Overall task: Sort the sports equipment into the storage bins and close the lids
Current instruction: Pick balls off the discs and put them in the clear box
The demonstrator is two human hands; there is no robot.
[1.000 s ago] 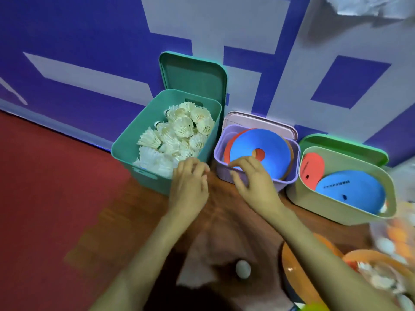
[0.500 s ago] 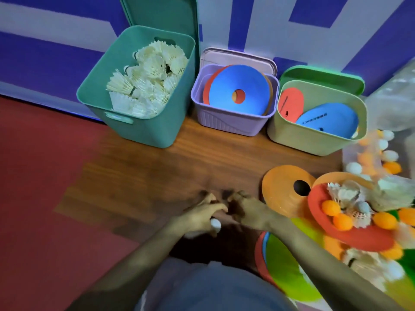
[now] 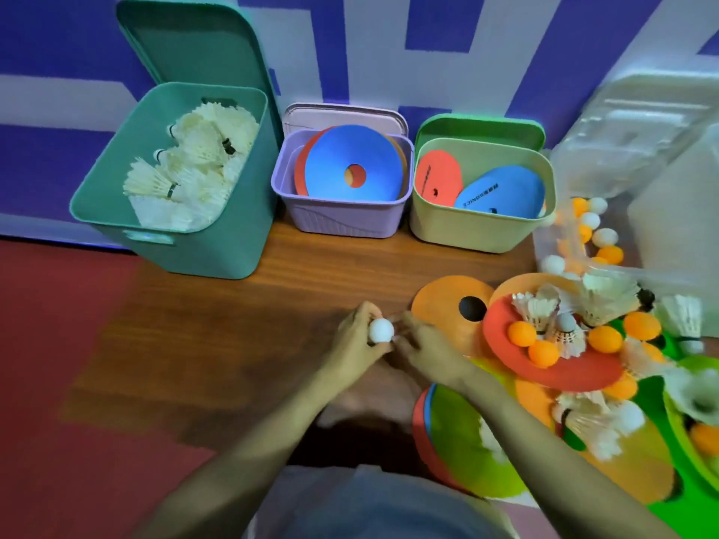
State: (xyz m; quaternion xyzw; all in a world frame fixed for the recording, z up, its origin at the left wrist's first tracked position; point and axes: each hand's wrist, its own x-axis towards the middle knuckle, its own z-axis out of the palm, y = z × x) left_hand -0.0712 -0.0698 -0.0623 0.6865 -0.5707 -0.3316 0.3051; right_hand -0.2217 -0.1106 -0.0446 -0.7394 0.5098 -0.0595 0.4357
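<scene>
My left hand pinches the white ball, ready, I judge, for binning; whether my right hand holds anything, I cannot tell.

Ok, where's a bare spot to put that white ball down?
Bare wooden floor lies between the teal bin, the purple bin and the left hand; the red floor beside it is bare too. Past the orange cone, balls and shuttlecocks crowd everything.

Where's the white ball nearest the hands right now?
Head view, just below centre: the white ball is gripped by the left hand, with the right hand close beside it, just left of the orange cone.
</scene>
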